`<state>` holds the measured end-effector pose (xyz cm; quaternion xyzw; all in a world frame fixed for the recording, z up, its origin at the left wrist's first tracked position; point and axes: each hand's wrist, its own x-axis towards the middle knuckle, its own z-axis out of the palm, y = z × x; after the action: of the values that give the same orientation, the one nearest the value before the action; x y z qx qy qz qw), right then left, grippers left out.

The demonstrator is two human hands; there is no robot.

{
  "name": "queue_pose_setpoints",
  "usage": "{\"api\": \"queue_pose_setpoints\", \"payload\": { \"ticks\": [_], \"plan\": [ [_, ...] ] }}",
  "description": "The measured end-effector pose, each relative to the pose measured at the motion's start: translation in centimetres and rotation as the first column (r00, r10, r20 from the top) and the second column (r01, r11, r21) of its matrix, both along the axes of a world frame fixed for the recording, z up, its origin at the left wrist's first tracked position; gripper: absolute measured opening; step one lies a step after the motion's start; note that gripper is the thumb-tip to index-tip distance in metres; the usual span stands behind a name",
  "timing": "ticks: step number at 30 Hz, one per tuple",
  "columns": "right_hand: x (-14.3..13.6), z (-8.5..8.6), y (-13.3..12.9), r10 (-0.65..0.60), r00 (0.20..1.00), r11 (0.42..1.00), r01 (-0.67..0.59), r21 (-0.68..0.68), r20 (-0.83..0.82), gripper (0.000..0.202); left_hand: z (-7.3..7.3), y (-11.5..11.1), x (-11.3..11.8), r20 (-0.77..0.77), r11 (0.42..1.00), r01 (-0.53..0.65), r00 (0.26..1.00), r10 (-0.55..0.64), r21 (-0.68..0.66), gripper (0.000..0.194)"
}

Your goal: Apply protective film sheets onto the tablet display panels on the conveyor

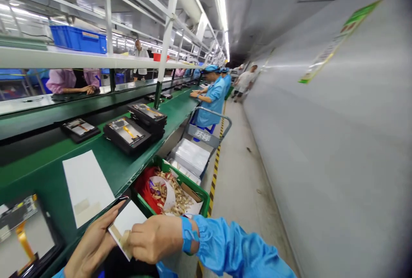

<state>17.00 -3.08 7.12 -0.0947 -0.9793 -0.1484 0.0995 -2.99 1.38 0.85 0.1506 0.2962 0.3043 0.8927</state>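
Observation:
My left hand (93,241) is closed around the edge of a small white card (132,214), held in front of the bench edge. Along the card's lower side runs a strip of tan tape (124,238). My right hand (156,237), with a blue wrist strap, pinches at that tape with its fingertips; the exact grip is partly hidden. Near my left fingertips shows a dark edge of something I cannot make out. On the bench beside my left hand lies a larger white sheet (88,179) with pale tape pieces on it. An opened tablet-like device (38,231) sits at lower left.
Stacked black trays (127,134) with opened devices stand on the green bench (138,164); one more device (80,129) lies left. Below the bench edge is a green bin (206,198) of tape scraps. A cart (210,138) and a co-worker (210,98) are beyond.

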Motion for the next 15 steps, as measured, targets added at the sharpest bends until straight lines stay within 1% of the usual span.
{"api": "queue_pose_setpoints", "payload": {
  "ticks": [4, 9, 11, 13, 15],
  "plan": [
    [-1.2, 0.8, 0.0, 0.047, 0.999, 0.998, -0.046, -0.046, 0.016, 0.025, -0.2, -0.7, -1.2, 0.02, 0.997, -0.074, 0.997, 0.074, -0.012, 0.051],
    [-2.6, 1.3, -0.6, 0.056, 0.998, 0.997, -0.055, -0.059, 0.029, 0.024, -0.6, -1.6, -2.0, 0.041, 0.992, -0.109, 0.993, 0.111, -0.062, 0.044],
    [-2.6, 1.0, -1.0, 0.063, 0.997, 0.993, -0.059, -0.102, 0.036, 0.024, -0.7, -1.8, -2.2, 0.037, 0.986, -0.142, 0.989, 0.146, -0.085, 0.041],
    [-2.3, 0.3, -0.9, 0.066, 0.998, 0.984, -0.063, -0.167, 0.013, 0.021, -0.5, -2.1, -2.6, 0.032, 0.983, -0.163, 0.986, 0.167, -0.087, 0.04],
    [-2.2, -0.8, 0.0, 0.03, 0.996, 0.961, -0.052, -0.27, -0.082, 0.018, -0.2, -2.7, -3.6, 0.025, 0.983, -0.172, 0.984, 0.174, -0.068, 0.041]
  ]
}}
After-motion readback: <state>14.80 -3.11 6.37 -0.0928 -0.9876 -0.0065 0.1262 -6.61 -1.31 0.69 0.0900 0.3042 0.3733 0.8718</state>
